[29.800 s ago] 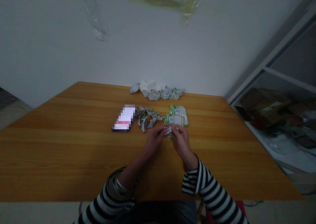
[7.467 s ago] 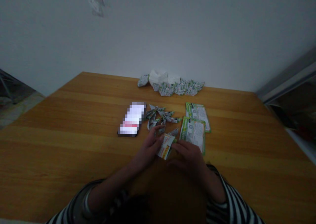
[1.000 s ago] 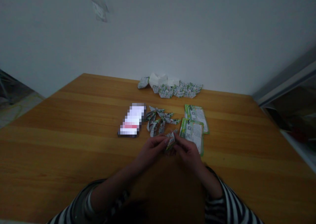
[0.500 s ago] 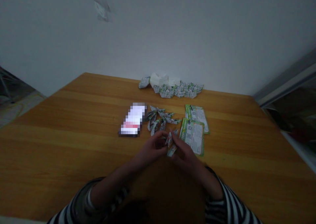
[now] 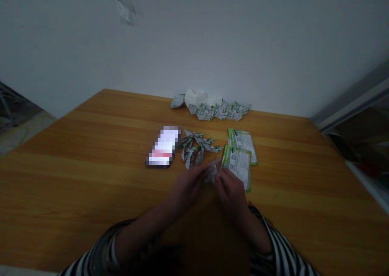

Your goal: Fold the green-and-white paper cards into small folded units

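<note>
Between my two hands is a small folded piece of printed paper (image 5: 212, 174), partly covered by the fingers and somewhat blurred. My left hand (image 5: 189, 183) grips its left side with the fingers closed. On the right side my right hand (image 5: 232, 190) pinches the same paper near its top. Just beyond the hands lies a group of folded paper pieces (image 5: 199, 146), pointed and printed in grey and green. Two stacks of printed green-and-white sheets (image 5: 238, 166) lie beside my right hand, the nearer overlapping the farther.
A phone (image 5: 164, 146) with a lit, pixelated screen lies left of the folded pieces. Along the wall at the table's back edge stand a row of crumpled-looking folded paper shapes (image 5: 223, 110) and a white tissue-like item (image 5: 196, 97). The wooden table (image 5: 91, 154) meets the wall (image 5: 194, 37).
The folded paper has turned and is now more hidden by my fingers. My right hand has rotated, its fingers curling more, and my left hand has closed in over the paper.
</note>
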`<state>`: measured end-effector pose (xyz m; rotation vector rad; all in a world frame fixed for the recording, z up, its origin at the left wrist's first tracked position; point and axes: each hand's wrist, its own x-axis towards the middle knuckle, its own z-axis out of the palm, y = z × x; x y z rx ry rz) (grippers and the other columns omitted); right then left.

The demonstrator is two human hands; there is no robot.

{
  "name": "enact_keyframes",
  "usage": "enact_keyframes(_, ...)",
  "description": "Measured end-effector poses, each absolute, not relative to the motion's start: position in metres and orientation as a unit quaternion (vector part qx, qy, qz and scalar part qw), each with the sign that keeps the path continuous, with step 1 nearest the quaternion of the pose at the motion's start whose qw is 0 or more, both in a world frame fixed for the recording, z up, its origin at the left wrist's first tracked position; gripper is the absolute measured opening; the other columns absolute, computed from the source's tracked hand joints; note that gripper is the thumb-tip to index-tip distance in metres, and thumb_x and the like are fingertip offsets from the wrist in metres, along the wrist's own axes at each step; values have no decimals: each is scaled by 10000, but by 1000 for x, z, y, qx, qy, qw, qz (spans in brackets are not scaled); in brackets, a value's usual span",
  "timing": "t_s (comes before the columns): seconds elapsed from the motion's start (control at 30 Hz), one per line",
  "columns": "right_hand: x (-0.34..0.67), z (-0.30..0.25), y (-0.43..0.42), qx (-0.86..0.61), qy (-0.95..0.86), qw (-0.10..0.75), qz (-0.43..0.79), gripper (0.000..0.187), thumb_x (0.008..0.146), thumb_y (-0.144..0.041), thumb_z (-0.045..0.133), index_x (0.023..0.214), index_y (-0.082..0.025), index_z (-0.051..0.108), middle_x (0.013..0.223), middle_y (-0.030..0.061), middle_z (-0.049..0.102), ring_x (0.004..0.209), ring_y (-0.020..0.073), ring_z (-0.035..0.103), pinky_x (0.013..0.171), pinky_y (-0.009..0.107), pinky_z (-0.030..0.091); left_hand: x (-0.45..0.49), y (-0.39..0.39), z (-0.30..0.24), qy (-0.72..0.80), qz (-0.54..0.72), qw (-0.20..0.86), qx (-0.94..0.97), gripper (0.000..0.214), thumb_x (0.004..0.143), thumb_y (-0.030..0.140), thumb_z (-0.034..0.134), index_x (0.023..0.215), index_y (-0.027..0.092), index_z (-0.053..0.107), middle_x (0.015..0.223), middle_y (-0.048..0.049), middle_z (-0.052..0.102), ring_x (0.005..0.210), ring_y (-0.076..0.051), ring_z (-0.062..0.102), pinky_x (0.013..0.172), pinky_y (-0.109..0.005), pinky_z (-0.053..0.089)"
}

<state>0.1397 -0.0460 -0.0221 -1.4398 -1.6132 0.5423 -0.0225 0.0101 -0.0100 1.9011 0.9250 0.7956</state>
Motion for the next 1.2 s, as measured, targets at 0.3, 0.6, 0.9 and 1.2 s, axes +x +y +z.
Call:
enact_keyframes(0.3, 159, -22, -32, -514, -555, 494, 428, 339, 914, -383, 541, 1220, -283, 648, 1260, 33, 653, 1215, 237, 569, 1050, 436, 429, -24, 21, -10, 355, 321, 502, 721, 271, 878, 291, 582, 1112, 197, 682, 1071, -78, 714, 981, -214, 647, 879, -351, 490)
enact_keyframes(0.6, 171, -24, -32, -454, -584, 464, 488, 576, 853, -350, 660, 1392, -321, 460, 1467, 30, 458, 1331, 233, 450, 1106, 436, 368, -29, 23, -2, 377, 302, 497, 721, 568, 733, 304, 757, 1275, 260, 589, 1298, -82, 623, 1163, -251, 598, 1015, -436, 454)
enact_keyframes(0.9, 168, -26, -32, -489, -627, 458, 397, 466, 897, -343, 594, 1352, -274, 521, 1382, 56, 553, 1267, 234, 525, 1056, 433, 427, -28, 21, 0, 388, 312, 526, 690, 441, 807, 335, 681, 1226, 206, 635, 1230, -76, 670, 1108, -242, 634, 994, -399, 470)
enact_keyframes(1.2, 155, -20, -34, -568, -542, 491, 378, 280, 858, -328, 624, 1114, -254, 707, 1105, 44, 729, 997, 239, 690, 857, 391, 552, -23, 21, -5, 415, 327, 543, 653, 337, 833, 349, 644, 1134, 204, 691, 1127, -65, 722, 1021, -219, 666, 913, -350, 506)
